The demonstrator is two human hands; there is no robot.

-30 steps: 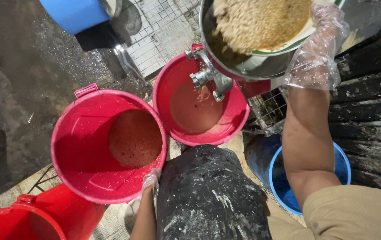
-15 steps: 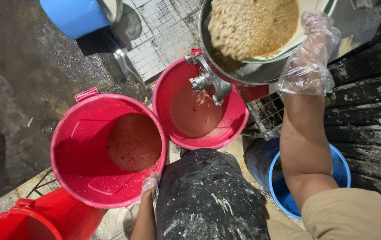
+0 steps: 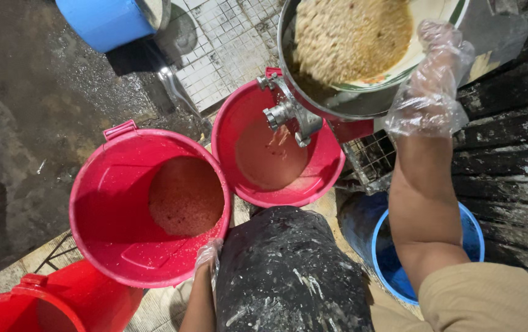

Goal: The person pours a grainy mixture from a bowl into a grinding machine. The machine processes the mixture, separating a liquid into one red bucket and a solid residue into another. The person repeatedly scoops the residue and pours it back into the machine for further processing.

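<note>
My right hand (image 3: 429,86), in a clear plastic glove, grips the rim of a pale bowl (image 3: 421,52) tipped into the grinder's metal hopper (image 3: 332,98). Wet yellowish-brown mash (image 3: 350,37) fills the bowl and hopper. Below the grinder's metal spout (image 3: 285,114) stands a red bucket (image 3: 239,110) holding reddish paste. My left hand (image 3: 208,253), also gloved, hangs low beside a second, larger red bucket (image 3: 101,209) that holds the same kind of paste; whether it touches the rim I cannot tell.
A black, smeared drum-shaped motor housing (image 3: 285,270) sits between my arms. A blue bucket (image 3: 470,230) stands under my right forearm, another blue tub (image 3: 101,21) at the top left. More red buckets (image 3: 48,301) are at the bottom left. The floor is wet and dark.
The bowl has tilted further into the hopper and the mash has slid leftward. My right hand has shifted slightly along the rim. My left hand stays put.
</note>
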